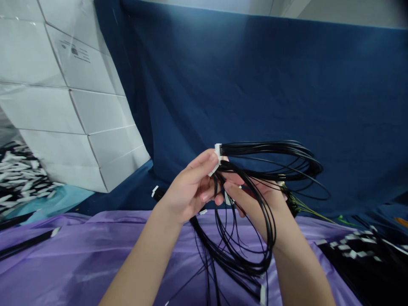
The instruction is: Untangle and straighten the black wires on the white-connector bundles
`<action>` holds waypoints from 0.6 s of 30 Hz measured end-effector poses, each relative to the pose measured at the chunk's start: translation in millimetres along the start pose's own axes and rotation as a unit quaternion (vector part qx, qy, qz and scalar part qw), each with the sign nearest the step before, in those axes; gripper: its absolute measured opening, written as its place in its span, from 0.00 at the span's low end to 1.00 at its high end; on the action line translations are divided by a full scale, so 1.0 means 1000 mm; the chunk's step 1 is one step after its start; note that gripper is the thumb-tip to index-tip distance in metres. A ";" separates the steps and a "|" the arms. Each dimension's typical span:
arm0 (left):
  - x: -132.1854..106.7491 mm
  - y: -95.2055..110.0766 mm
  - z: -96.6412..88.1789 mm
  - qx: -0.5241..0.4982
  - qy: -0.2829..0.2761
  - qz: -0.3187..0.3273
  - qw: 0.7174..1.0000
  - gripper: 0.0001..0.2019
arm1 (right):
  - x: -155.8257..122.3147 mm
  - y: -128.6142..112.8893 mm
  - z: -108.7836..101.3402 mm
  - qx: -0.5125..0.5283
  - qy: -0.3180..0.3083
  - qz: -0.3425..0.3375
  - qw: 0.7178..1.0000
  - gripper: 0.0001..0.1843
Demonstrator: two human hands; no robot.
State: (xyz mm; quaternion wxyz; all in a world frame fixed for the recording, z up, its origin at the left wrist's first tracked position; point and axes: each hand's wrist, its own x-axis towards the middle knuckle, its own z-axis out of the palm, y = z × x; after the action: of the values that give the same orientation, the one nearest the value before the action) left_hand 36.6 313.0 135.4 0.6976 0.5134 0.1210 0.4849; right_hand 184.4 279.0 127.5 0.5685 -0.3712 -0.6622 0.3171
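My left hand (191, 185) pinches a white connector (217, 154) between thumb and fingers. From it a bundle of thin black wires (270, 148) runs right and loops back. Just beside it, my right hand (255, 202) is closed with its thumb pressed on the wires; a small white connector (228, 198) shows at its fingertips. More black wires (248, 265) hang below both hands in a loose curve over a purple cloth (121, 242). Part of the right hand's grip is hidden behind the wires.
White boxes (47, 106) are stacked at the left before a blue curtain (255, 85). Black wires with white connectors (22, 178) are heaped at far left, and another pile (360, 250) lies at right. Yellow-green wires (309, 207) show behind my right hand.
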 end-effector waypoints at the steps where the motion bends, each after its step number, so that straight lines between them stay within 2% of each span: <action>1: 0.000 0.000 0.000 -0.001 -0.001 0.002 1.000 0.12 | 0.000 0.000 0.001 0.017 0.000 -0.010 1.000 0.08; 7: 0.002 -0.002 -0.001 -0.007 -0.038 0.018 0.999 0.12 | -0.003 0.012 0.007 0.110 0.054 -0.038 0.992 0.07; 11: 0.001 -0.004 -0.001 -0.017 -0.035 0.017 0.999 0.11 | -0.002 0.017 0.011 0.143 0.068 -0.045 0.986 0.05; 13: 0.001 -0.004 -0.001 -0.019 -0.030 0.018 0.999 0.11 | -0.002 0.014 0.012 0.127 0.058 -0.045 0.989 0.05; 18: 0.002 -0.002 -0.004 0.007 -0.023 0.028 0.999 0.11 | -0.004 0.004 0.008 -0.014 0.021 -0.068 0.997 0.09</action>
State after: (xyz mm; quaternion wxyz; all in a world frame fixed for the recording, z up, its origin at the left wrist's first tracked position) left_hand 36.3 316.7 132.9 0.6825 0.5325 0.0940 0.4917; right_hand 177.5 277.8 121.0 0.5970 -0.3397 -0.6782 0.2612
